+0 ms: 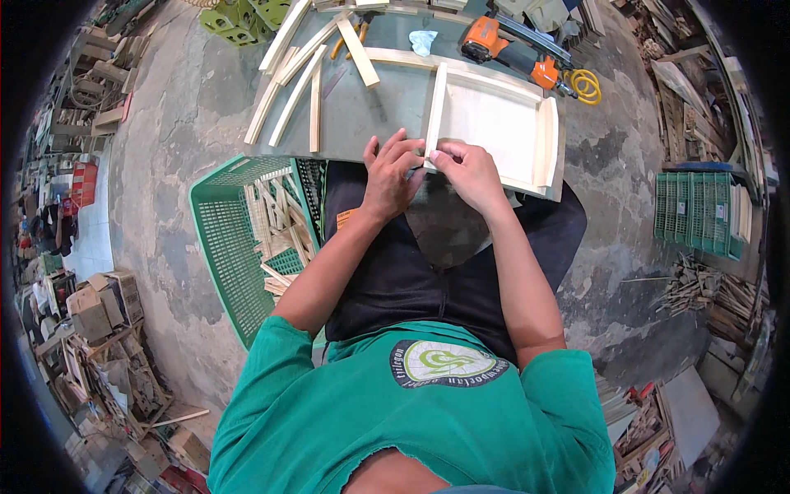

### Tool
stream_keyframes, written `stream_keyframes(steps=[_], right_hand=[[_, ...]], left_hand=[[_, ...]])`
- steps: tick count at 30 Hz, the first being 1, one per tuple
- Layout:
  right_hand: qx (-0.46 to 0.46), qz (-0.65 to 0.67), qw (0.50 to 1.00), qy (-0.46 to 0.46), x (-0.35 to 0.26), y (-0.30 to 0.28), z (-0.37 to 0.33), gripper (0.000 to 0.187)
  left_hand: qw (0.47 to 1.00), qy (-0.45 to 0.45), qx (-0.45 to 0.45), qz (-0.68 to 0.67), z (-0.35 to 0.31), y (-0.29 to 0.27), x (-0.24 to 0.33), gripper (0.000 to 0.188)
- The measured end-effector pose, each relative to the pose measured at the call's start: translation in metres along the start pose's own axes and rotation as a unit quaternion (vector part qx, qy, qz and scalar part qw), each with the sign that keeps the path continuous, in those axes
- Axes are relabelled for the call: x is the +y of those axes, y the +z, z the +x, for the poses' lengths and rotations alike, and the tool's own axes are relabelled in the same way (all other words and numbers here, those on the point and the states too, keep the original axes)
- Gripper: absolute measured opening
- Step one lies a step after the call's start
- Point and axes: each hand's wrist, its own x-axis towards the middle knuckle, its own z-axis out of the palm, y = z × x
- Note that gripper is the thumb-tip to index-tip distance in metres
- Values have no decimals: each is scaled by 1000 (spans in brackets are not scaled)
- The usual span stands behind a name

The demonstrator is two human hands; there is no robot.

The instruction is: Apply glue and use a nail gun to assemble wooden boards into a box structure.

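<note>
A shallow wooden tray (485,115) with a pale flat bottom and raised strip sides lies at the right of the grey worktable (395,107). At its near left corner my two hands meet. My left hand (388,177) has thumb and forefinger closed on the end of the tray's left side strip (436,107), the other fingers bent and raised. My right hand (471,171) pinches the same corner from the right, its fingers curled over the near edge. The fingers partly hide the joint there. An orange and black nail gun (510,51) lies beyond the tray.
Loose wooden strips (315,107) and orange-handled pliers (339,45) lie on the table's left part. A coiled yellow hose (584,86) hangs off the nail gun. A green basket (218,222) of wood pieces stands left of my legs. Green crates (695,212) stand far right.
</note>
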Motion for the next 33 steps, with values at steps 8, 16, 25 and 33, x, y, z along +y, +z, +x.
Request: stream_keyframes(steps=[8, 16, 25, 33], right_hand=[[18, 24, 999, -24, 10, 5, 3, 35], [3, 10, 1000, -3, 4, 1, 3, 38], [10, 27, 1000, -9, 8, 2, 3, 36], [13, 19, 1000, 2, 8, 3, 4, 34]], left_hand=[[1000, 1, 5, 0, 0, 0, 1, 28], [1000, -10, 2, -7, -2, 0, 1, 24], [1000, -7, 3, 6, -2, 0, 1, 22], [1000, -5, 11, 0, -2, 1, 0, 25]])
